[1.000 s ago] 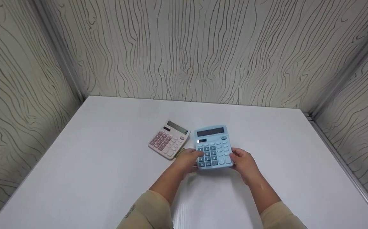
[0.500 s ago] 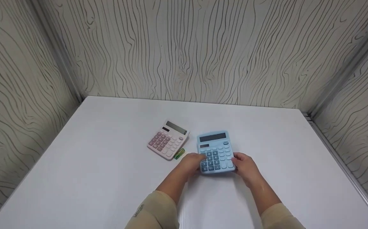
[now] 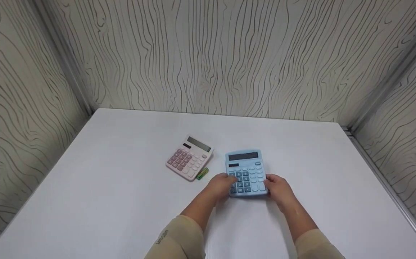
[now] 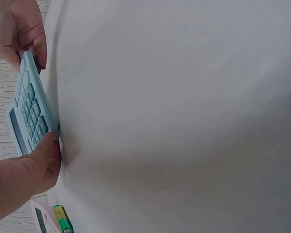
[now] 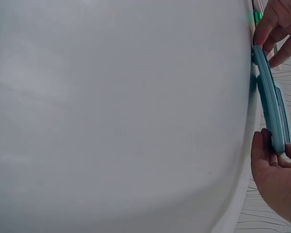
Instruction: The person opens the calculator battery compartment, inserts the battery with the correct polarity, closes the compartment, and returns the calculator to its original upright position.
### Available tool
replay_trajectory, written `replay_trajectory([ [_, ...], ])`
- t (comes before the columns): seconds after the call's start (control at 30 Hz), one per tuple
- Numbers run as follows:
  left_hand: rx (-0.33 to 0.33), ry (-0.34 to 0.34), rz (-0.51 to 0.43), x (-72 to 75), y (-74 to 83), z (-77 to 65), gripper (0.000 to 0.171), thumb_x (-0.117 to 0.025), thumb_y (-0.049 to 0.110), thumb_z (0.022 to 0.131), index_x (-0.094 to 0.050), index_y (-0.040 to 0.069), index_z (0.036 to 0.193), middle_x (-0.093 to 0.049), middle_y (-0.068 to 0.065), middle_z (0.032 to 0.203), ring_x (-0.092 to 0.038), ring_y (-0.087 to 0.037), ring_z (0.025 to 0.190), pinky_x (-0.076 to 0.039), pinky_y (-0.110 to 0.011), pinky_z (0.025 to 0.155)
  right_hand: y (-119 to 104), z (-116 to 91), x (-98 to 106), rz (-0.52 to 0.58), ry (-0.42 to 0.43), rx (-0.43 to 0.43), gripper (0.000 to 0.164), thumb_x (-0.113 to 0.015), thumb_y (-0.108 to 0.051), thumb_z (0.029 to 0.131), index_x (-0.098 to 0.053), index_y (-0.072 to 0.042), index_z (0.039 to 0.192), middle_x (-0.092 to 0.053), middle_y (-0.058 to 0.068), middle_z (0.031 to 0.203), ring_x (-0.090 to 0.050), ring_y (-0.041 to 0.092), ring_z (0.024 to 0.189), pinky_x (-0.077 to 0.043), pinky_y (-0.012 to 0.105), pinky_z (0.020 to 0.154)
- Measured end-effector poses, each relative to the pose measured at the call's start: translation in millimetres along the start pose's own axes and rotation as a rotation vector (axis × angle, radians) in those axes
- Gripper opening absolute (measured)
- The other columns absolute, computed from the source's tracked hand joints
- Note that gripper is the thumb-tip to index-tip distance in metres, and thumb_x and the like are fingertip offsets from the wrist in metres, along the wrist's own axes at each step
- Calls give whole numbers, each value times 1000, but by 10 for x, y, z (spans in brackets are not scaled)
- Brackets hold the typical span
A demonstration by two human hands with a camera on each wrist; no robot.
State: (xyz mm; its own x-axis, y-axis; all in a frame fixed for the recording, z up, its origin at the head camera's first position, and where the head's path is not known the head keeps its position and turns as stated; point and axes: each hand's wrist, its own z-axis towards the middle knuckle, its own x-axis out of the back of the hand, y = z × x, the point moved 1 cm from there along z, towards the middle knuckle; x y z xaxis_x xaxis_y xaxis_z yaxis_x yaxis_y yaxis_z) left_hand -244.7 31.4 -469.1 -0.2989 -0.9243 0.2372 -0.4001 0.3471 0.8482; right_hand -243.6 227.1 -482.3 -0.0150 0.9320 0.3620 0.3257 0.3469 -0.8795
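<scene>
I have the left grip (image 3: pixel 221 186) and right grip (image 3: pixel 278 187) pinching the blue calculator (image 3: pixel 246 173) between them, thumbs (image 3: pixel 231 179) uppermost, forearms (image 3: pixel 200 211) converging.

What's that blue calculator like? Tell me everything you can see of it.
The blue calculator is a light-blue, plastic-looking slab, face up. A wide dark display spans its top, with no readable digits; a small dark panel sits below. Number keys are darker grey-blue, other keys pale blue. The left hand grips its left side, the right hand its right. It's over the white table, right of the pink calculator; I can't tell whether it touches the table.
</scene>
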Motion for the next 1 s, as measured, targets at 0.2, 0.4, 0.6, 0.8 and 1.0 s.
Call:
replay_trajectory([
  [0.2, 8, 32, 37, -25, 21, 45, 60, -50, 41, 88, -39, 6, 136, -42, -11, 137, -39, -30, 126, -36, -45, 98, 25, 26, 6, -98, 22, -24, 38, -38, -11, 95, -45, 5, 129, -51, 20, 126, -52, 25, 109, -44, 38, 88],
  [0.4, 17, 60, 37, -65, 37, 74, 59, -52, 40, 88, -41, 6, 135, -43, -10, 136, -38, -30, 127, -35, -44, 100, 47, 53, 28, -196, 49, -20, 37, -39, -10, 95, -46, 6, 127, -51, 22, 125, -50, 28, 108, -45, 38, 86],
  [0.6, 26, 64, 26, -74, 68, 88, 58, -51, 42, 89, -42, 5, 134, -46, -11, 134, -40, -30, 125, -36, -45, 99, 68, 75, 48, -209, 49, -13, 37, -40, -11, 95, -47, 7, 127, -49, 24, 127, -50, 30, 110, -46, 38, 85],
  [0.8, 26, 83, 19, -86, 88, 103, 59, -50, 45, 89, -43, 7, 133, -47, -10, 133, -40, -29, 126, -35, -44, 100, 72, 87, 48, -238, 68, -9, 37, -42, -12, 94, -48, 7, 125, -51, 23, 123, -52, 28, 105, -46, 37, 84],
  [1.0, 25, 86, -12, -95, 84, 110, 61, -52, 47, 87, -42, 11, 135, -44, -8, 136, -41, -28, 125, -38, -45, 97, 51, 100, 46, -267, 79, -25, 37, -44, -13, 93, -47, 4, 125, -54, 19, 114, -56, 23, 94, -48, 32, 76],
])
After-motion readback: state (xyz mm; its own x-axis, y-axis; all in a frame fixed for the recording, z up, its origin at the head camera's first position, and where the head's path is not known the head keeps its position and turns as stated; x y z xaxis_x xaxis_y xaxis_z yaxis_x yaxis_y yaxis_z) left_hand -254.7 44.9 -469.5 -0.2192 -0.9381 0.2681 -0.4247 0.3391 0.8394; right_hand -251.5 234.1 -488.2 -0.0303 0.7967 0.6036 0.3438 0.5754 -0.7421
